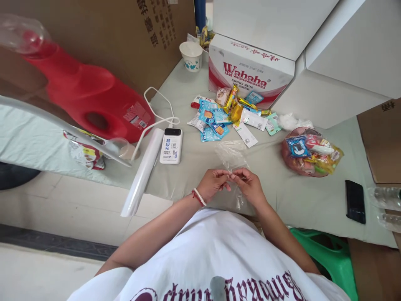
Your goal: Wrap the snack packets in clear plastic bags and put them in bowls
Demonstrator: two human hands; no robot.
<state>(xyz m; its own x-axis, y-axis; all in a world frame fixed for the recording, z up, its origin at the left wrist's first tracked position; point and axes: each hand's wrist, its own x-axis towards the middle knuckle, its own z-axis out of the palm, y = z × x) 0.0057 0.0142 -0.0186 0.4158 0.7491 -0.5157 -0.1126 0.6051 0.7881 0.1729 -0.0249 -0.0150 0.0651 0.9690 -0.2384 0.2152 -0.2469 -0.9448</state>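
Observation:
Close to the table's front edge, my left hand (216,184) and my right hand (249,185) meet, fingertips pinched together on a clear plastic bag (231,154). Part of the bag spreads flat on the cloth beyond my fingers, and another part hangs down below them. Exactly which fold each hand grips is too small to make out. Just past the bag lies a pile of small packaged snacks (216,119), with blue, yellow and white wrappers. To the right of my right hand sits a reddish bowl (286,161) heaped with more wrapped snacks.
A white power bank (171,146) with a cable and a roll of clear film (142,173) lie left. A red jug (94,96) stands behind them. At the back are a paper cup (191,56) and a Wahaha carton (250,71). A black phone (355,201) lies right.

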